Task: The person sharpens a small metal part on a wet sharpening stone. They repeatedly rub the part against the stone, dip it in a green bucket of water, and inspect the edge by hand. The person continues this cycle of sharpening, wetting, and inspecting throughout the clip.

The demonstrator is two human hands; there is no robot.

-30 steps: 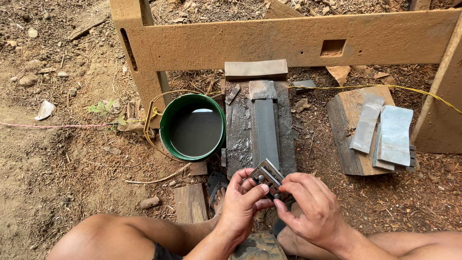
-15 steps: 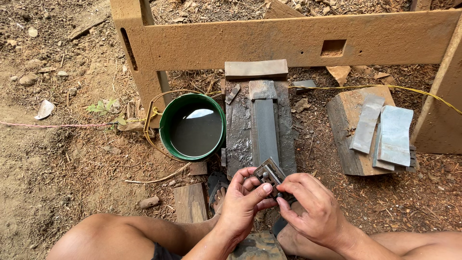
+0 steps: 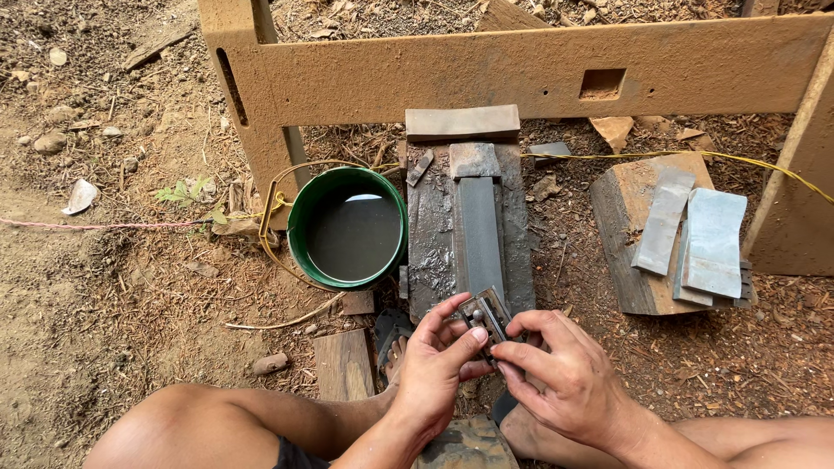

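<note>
I hold a small metal blade [image 3: 486, 318] between both hands, just above my feet and right at the near end of the long grey sharpening stone [image 3: 479, 236]. My left hand [image 3: 437, 368] closes around its left side, thumb pressed on top and fingers curled beneath, while my right hand [image 3: 563, 382] pinches its right edge with bent fingertips. The blade sits tilted, its far corner almost over the wet, dark wooden block [image 3: 432, 252] that carries the stone. Just left of that block stands a round green bucket [image 3: 297, 227], filled with dark water that reflects a patch of light. To the right, well apart from my hands, a wooden block [image 3: 618, 226] bears several flat grey stones [image 3: 714, 241]. A dusty wooden frame [image 3: 391, 76] crosses the ground beyond.
</note>
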